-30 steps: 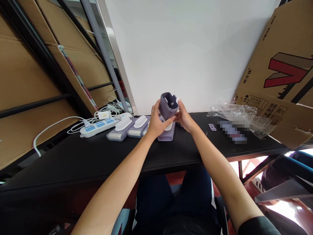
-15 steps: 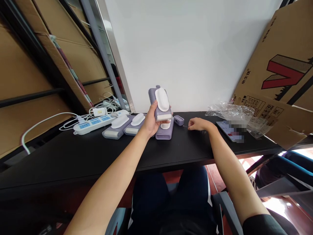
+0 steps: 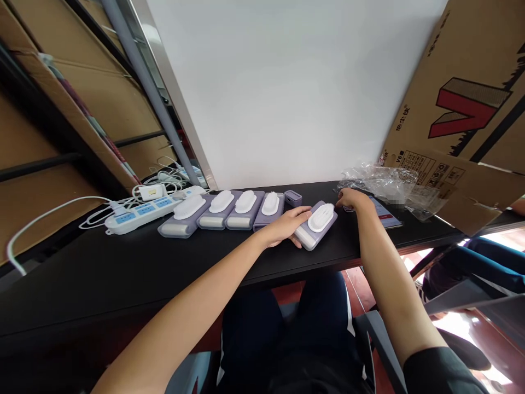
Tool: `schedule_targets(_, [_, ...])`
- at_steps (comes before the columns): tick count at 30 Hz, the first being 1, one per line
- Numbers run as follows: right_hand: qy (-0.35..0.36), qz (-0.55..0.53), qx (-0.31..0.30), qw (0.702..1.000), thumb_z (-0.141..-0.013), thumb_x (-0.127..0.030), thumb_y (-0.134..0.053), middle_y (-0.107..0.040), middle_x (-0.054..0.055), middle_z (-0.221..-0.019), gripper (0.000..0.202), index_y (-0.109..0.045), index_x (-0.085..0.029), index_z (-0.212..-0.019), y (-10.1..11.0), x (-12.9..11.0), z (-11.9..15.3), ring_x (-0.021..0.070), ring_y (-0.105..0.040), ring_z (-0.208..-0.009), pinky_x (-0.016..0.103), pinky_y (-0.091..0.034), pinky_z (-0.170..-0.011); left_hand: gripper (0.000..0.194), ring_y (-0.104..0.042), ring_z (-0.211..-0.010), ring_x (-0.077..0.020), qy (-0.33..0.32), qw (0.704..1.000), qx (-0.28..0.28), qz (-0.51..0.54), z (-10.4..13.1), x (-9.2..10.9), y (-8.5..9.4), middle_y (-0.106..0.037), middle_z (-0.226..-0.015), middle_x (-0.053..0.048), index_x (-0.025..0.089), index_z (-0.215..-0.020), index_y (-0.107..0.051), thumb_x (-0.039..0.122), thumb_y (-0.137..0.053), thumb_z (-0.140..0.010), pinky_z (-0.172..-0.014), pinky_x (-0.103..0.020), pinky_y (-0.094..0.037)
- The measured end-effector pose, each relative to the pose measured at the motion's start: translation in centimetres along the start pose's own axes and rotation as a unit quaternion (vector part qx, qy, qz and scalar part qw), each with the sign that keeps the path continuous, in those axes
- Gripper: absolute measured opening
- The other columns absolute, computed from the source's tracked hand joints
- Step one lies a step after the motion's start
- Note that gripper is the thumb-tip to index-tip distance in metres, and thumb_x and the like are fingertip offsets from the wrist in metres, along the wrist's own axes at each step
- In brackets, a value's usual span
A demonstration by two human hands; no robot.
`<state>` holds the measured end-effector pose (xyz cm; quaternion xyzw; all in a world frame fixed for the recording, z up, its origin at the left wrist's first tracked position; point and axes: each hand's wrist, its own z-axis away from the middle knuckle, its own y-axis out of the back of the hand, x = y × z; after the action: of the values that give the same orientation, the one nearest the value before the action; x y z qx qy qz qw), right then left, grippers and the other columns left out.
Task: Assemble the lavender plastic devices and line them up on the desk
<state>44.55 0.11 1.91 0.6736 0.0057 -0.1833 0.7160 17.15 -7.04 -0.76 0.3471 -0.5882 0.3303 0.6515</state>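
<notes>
My left hand [image 3: 285,227] grips the left side of a purple, box-shaped device [image 3: 306,234] with a raised white oval piece [image 3: 321,218] on its top face. That device sits slanted low at the tabletop; whether it rests fully there I cannot tell. Just to its right, my right hand [image 3: 353,200] has its fingers closed, and a bit of something purplish shows beneath them. What they hold, if anything, is hidden. Left of my left hand stands a row of several similar purple devices [image 3: 233,221]. Behind it lies a small purple hollow part [image 3: 293,198].
A white power strip [image 3: 141,212] with tangled cables stands at the left. To the right are a phone [image 3: 385,214], partly behind my right arm, crumpled clear plastic [image 3: 381,183] and a large cardboard box [image 3: 459,131]. A white panel [image 3: 287,93] rises behind the black table [image 3: 135,268].
My left hand has brought the purple device down and right from mid-air to the tabletop. My right hand has shifted right, towards the phone. The view has moved slightly.
</notes>
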Motion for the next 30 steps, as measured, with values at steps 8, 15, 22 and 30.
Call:
schedule_targets(8, [-0.007, -0.052, 0.005, 0.999, -0.074, -0.027, -0.083, -0.074, 0.016, -0.111, 0.071, -0.063, -0.017, -0.142, -0.3, -0.1, 0.3, 0.0241, -0.073, -0.088, 0.030, -0.054, -0.073, 0.052, -0.074, -0.088, -0.0245, -0.102, 0.988, 0.061, -0.096, -0.4, -0.5, 1.0, -0.073, -0.127, -0.013, 0.028, -0.132, -0.072, 0.054, -0.075, -0.087, -0.061, -0.034, -0.066])
schedule_targets(15, [-0.004, -0.088, -0.046, 0.995, -0.073, -0.029, -0.085, -0.071, 0.007, -0.078, 0.028, -0.076, -0.016, -0.097, -0.6, -0.1, 0.2, 0.0204, -0.067, -0.069, 0.028, -0.052, -0.059, 0.037, -0.068, -0.101, -0.0235, -0.231, 0.940, 0.158, -0.195, -0.3, 0.3, 2.6, -0.071, -0.120, -0.008, 0.028, -0.117, -0.077, 0.053, -0.060, -0.096, -0.065, -0.030, -0.060])
schedule_targets(22, [0.060, -0.236, 0.202, 0.949, -0.090, -0.030, -0.068, -0.075, 0.011, -0.105, 0.017, -0.070, -0.019, -0.103, 0.8, -2.5, 1.1, 0.0180, -0.067, -0.083, 0.026, -0.050, -0.067, 0.030, -0.068, -0.106, -0.0241, -0.250, 0.919, 0.254, -0.171, -0.4, 1.0, 4.2, -0.076, -0.108, -0.007, 0.023, -0.110, -0.076, 0.043, -0.059, -0.095, -0.095, -0.039, -0.055])
schedule_targets(30, [0.314, -0.550, -0.003, 0.774, -0.077, -0.047, -0.085, -0.071, 0.001, -0.082, 0.036, -0.063, -0.022, -0.090, 1.5, -13.5, 6.2, 0.0074, -0.039, -0.046, 0.024, -0.034, -0.040, 0.045, -0.070, -0.096, -0.0221, -0.258, 0.921, 0.278, -0.094, -0.5, 1.5, 5.1, -0.077, -0.100, -0.007, 0.020, -0.121, -0.072, 0.055, -0.061, -0.095, -0.090, -0.035, -0.052])
